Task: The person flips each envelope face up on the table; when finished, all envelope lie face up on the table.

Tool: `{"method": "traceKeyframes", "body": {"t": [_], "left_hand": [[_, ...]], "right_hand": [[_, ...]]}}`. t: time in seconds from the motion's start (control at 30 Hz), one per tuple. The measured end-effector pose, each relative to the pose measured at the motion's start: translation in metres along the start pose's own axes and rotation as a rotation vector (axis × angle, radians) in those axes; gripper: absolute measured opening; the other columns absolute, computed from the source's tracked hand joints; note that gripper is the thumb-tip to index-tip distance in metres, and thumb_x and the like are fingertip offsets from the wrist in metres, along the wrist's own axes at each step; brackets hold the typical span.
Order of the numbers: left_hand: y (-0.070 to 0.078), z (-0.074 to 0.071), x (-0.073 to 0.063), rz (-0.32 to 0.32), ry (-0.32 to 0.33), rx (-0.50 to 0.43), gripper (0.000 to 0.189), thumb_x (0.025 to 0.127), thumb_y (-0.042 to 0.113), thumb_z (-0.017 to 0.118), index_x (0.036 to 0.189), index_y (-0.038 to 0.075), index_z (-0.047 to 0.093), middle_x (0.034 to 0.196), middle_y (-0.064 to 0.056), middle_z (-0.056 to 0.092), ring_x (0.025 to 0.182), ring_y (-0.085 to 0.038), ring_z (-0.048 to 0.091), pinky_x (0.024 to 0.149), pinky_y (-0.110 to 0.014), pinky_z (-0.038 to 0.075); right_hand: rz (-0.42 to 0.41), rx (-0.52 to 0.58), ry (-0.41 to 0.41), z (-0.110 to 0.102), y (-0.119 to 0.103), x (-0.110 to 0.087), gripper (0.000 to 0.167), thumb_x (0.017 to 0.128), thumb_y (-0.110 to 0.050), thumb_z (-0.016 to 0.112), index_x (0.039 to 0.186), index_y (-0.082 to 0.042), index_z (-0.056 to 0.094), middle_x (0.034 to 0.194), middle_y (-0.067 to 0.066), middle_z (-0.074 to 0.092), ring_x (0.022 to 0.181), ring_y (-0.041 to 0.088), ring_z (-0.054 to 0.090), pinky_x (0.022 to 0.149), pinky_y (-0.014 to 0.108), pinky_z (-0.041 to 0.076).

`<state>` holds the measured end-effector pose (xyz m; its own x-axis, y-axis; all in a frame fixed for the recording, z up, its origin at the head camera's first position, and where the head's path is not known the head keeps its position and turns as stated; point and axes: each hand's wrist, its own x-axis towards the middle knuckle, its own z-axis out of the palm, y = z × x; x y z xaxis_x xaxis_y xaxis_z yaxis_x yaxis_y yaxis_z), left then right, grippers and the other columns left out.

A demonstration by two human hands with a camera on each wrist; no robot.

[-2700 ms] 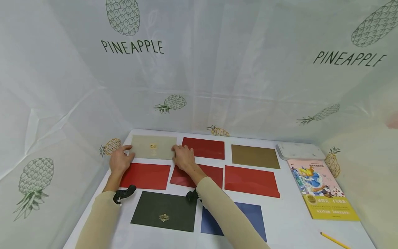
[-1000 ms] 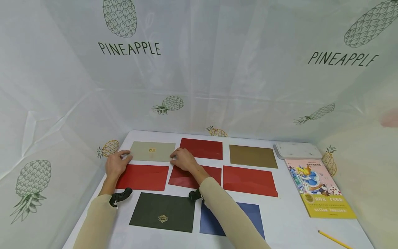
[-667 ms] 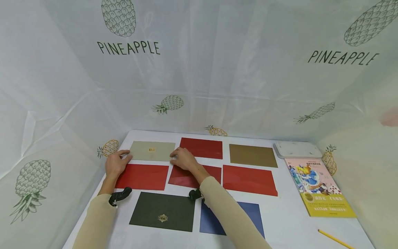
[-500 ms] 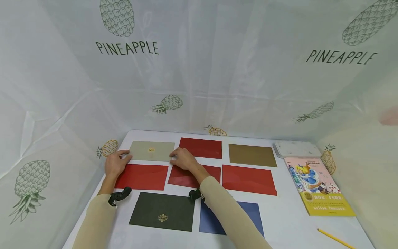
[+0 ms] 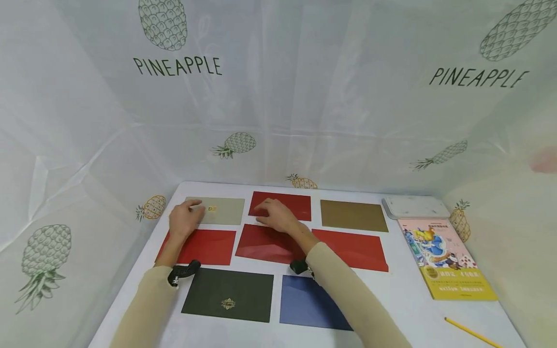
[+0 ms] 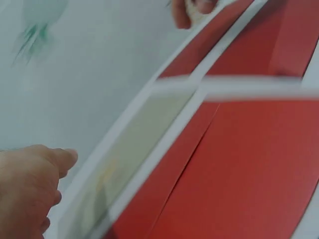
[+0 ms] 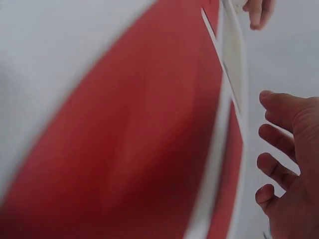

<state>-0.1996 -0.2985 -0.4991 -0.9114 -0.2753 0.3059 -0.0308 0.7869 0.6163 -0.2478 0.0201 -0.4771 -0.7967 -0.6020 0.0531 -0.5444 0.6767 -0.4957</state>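
Observation:
Laid out flat in rows on the white table are several envelopes. My left hand [image 5: 184, 220] is over the left end of the beige envelope [image 5: 228, 213], which bears a small gold emblem; its fingers are relaxed and hold nothing. My right hand [image 5: 278, 216] hovers at the lower left corner of the back red envelope [image 5: 293, 205], fingers loosely bent and spread in the right wrist view, nothing in them. Below the hands lie a left red envelope [image 5: 213, 247] and a middle red envelope [image 5: 266, 244]. The left forearm partly covers the left one.
A right red envelope [image 5: 352, 249] and a brown envelope [image 5: 354, 216] lie to the right. Nearer are a dark green envelope [image 5: 230, 290] and a blue envelope [image 5: 309, 299]. A pale case [image 5: 415, 208], a book [image 5: 450, 261] and a yellow pencil [image 5: 472, 331] occupy the right side.
Both hands have moved right, off the ends of the beige envelope; the left now overlaps its left end, the right is over the back red one. The beige envelope has come slightly nearer since the first frame.

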Motion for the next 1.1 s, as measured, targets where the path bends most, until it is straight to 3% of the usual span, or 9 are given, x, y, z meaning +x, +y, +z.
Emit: {"method": "traceKeyframes", "body": {"t": [0.13,0.3,0.47,0.6,0.83,1.1], "left_hand": [[0.043,0.028,0.001,0.108,-0.097,-0.080,0.030,0.094,0.023,0.070,0.120,0.007,0.073,0.096,-0.014,0.073,0.081,-0.026,0.060,0.067,-0.036,0.044],[0.101,0.069,-0.009,0.247,-0.246,-0.082,0.031,0.094,0.026,0.072,0.121,0.010,0.073,0.109,-0.010,0.073,0.092,-0.025,0.063,0.076,-0.041,0.050],[0.153,0.106,-0.025,0.370,-0.347,-0.080,0.032,0.093,0.030,0.074,0.121,0.015,0.073,0.120,-0.006,0.072,0.109,-0.026,0.063,0.097,-0.047,0.048],[0.186,0.134,-0.036,0.428,-0.402,-0.074,0.033,0.093,0.032,0.073,0.122,0.018,0.073,0.121,-0.001,0.072,0.111,-0.024,0.062,0.097,-0.047,0.046],[0.220,0.163,-0.049,0.430,-0.474,0.008,0.036,0.094,0.038,0.070,0.126,0.022,0.071,0.121,0.004,0.072,0.114,-0.021,0.060,0.099,-0.044,0.045],[0.243,0.181,-0.063,0.435,-0.502,0.055,0.036,0.095,0.036,0.069,0.128,0.023,0.071,0.115,0.005,0.073,0.105,-0.017,0.059,0.091,-0.038,0.044]], "right_hand": [[0.011,-0.031,0.048,-0.038,0.035,-0.029,0.039,0.097,-0.033,0.068,0.132,-0.016,0.067,0.132,0.003,0.061,0.125,0.022,0.053,0.105,0.041,0.045],[0.105,-0.039,0.121,-0.076,0.086,-0.077,0.040,0.096,-0.029,0.070,0.132,-0.011,0.066,0.129,0.008,0.063,0.120,0.028,0.056,0.099,0.047,0.048],[0.230,-0.049,0.187,-0.097,0.136,-0.132,0.041,0.095,-0.027,0.071,0.131,-0.007,0.066,0.127,0.014,0.064,0.117,0.034,0.059,0.096,0.053,0.050],[0.294,-0.051,0.200,-0.104,0.167,-0.174,0.041,0.095,-0.024,0.070,0.131,-0.004,0.065,0.132,0.021,0.060,0.122,0.041,0.057,0.097,0.059,0.048],[0.375,-0.101,0.213,-0.109,0.194,-0.213,0.043,0.094,-0.026,0.071,0.130,-0.003,0.065,0.129,0.026,0.059,0.117,0.046,0.055,0.092,0.063,0.048],[0.451,-0.160,0.200,-0.117,0.205,-0.234,0.049,0.093,-0.029,0.071,0.131,0.002,0.063,0.130,0.032,0.054,0.118,0.051,0.051,0.089,0.063,0.050]]}}
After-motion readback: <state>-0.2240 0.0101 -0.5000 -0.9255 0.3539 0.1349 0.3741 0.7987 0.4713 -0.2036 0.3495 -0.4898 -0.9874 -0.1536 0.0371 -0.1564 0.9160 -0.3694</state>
